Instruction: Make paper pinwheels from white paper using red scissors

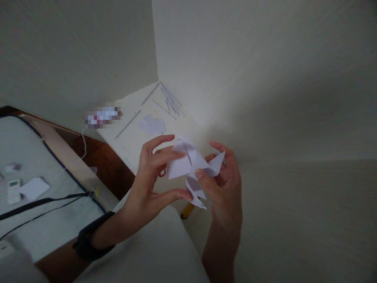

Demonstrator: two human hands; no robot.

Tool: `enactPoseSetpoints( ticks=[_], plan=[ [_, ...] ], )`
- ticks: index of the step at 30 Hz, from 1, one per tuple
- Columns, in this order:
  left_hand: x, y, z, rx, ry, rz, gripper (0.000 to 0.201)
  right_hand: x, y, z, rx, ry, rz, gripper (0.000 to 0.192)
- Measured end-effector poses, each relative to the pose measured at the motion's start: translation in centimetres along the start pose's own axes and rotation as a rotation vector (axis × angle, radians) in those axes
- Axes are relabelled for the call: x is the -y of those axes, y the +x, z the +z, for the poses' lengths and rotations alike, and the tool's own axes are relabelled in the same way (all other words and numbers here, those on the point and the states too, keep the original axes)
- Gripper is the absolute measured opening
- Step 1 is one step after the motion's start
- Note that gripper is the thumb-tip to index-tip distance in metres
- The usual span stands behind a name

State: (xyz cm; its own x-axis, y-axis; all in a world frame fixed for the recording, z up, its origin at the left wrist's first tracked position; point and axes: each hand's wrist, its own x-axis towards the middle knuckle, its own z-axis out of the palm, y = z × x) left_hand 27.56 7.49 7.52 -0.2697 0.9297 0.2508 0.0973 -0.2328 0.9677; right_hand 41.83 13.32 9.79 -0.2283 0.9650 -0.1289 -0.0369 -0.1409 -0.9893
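Observation:
Between my two hands is a white paper pinwheel, its cut blades spread and curling. My left hand has its fingers on the upper left blade and its thumb against the lower one, whose pointed tip shows a small dark spot. The thumb of my right hand presses near the centre, and its other fingers are behind the paper, partly hidden. Below the paper, a yellow tool with a dark end shows in part. A small red ring peeks out beside my left fingers.
On the white tabletop in the wall corner lie several thin white sticks and a paper piece. A blurred-out object with a cord is at its left edge. Further left, a remote and paper rest on a mattress.

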Motion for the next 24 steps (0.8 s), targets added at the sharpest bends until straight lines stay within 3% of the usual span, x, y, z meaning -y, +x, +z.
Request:
enactPoseSetpoints(
  ticks=[4, 8, 16, 24],
  plan=[
    [-0.5, 0.4, -0.7, 0.187, 0.113, 0.021, 0.020, 0.0, 0.1, 0.0, 0.013, 0.017, 0.015, 0.054],
    [-0.6, 0.7, -0.9, 0.249, 0.103, -0.033, 0.007, -0.1, 0.1, 0.0, 0.022, 0.046, 0.015, 0.055],
    [-1.2, 1.2, -0.2, 0.116, -0.118, -0.251, 0.019, -0.1, -0.1, 0.0, 0.037, 0.052, 0.021, 0.054],
    [-1.6, 1.1, 0.6, -0.032, -0.190, -0.271, 0.014, 0.2, -0.1, 0.1, 0.036, 0.072, 0.024, 0.054]
  ],
)
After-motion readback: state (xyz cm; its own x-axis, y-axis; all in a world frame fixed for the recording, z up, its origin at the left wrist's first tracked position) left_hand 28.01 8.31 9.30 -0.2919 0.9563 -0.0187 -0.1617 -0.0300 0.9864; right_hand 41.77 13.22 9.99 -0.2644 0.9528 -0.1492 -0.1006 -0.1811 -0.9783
